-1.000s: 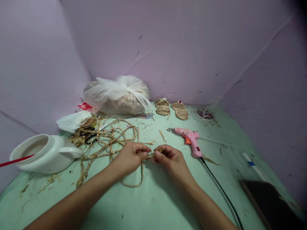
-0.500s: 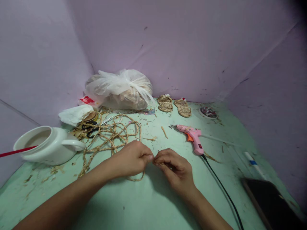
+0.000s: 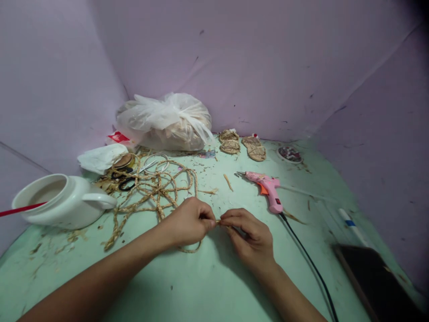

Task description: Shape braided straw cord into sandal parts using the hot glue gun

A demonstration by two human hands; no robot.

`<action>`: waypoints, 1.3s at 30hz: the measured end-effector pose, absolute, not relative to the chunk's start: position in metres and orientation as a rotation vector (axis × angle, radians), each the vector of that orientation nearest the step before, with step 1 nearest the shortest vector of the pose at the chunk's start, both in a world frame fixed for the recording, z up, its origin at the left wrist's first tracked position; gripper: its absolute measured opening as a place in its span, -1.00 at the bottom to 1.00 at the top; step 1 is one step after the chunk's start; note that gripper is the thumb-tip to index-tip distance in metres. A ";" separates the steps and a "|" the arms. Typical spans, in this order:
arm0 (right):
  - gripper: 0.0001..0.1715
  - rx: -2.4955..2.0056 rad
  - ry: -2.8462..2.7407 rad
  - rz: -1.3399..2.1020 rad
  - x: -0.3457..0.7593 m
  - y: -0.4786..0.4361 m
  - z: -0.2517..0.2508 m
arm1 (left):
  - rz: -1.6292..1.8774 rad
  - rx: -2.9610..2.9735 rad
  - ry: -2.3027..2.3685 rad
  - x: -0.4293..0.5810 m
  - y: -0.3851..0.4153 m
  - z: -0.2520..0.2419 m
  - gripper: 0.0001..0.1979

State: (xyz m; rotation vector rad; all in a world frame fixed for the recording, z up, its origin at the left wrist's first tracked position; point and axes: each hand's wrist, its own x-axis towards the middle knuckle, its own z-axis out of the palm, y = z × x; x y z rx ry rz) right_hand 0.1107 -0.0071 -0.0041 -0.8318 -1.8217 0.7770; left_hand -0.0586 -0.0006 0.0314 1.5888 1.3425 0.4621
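My left hand (image 3: 193, 221) and right hand (image 3: 251, 239), pinched closed on a short strand (image 3: 218, 221), have just parted slightly, exposing its middle; probably braided rope (image 3: 158, 195).

Marked lilac walls (image 3: 251, 67), green tabletop (image 3: 201, 288)

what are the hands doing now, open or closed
Left hand: closed, pinching a thin tan strand.
Right hand: closed, pinching the same thin tan strand.
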 end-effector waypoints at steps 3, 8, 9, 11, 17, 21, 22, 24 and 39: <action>-0.74 -0.843 -1.843 0.759 0.114 -0.011 -0.005 | 0.495 1.640 1.390 -0.054 -0.006 0.029 -0.83; -0.74 -0.898 -1.916 0.756 0.126 -0.022 -0.009 | 0.451 1.948 1.551 -0.038 -0.025 0.020 -0.80; -0.75 -0.916 -1.920 0.756 0.128 -0.024 -0.011 | 0.444 2.014 1.564 -0.034 -0.030 0.017 -0.80; -0.77 -0.952 -1.924 0.757 0.131 -0.027 -0.013 | 0.447 2.114 1.580 -0.029 -0.038 0.011 -0.81; -0.81 -0.995 -1.952 0.740 0.135 -0.032 -0.014 | 0.581 2.288 1.567 -0.022 -0.049 0.000 -0.85; -0.83 -0.990 -1.975 0.719 0.137 -0.033 -0.015 | 0.677 2.366 1.563 -0.022 -0.051 -0.005 -0.87; -0.83 -0.987 -1.979 0.713 0.137 -0.033 -0.015 | 0.699 2.383 1.560 -0.022 -0.051 -0.006 -0.87; -0.82 -0.991 -1.987 0.708 0.137 -0.033 -0.016 | 0.746 2.415 1.564 -0.022 -0.051 -0.007 -0.88; -0.89 -1.089 -1.876 0.753 0.138 -0.034 -0.016 | 0.964 2.668 1.551 -0.022 -0.052 -0.006 -0.89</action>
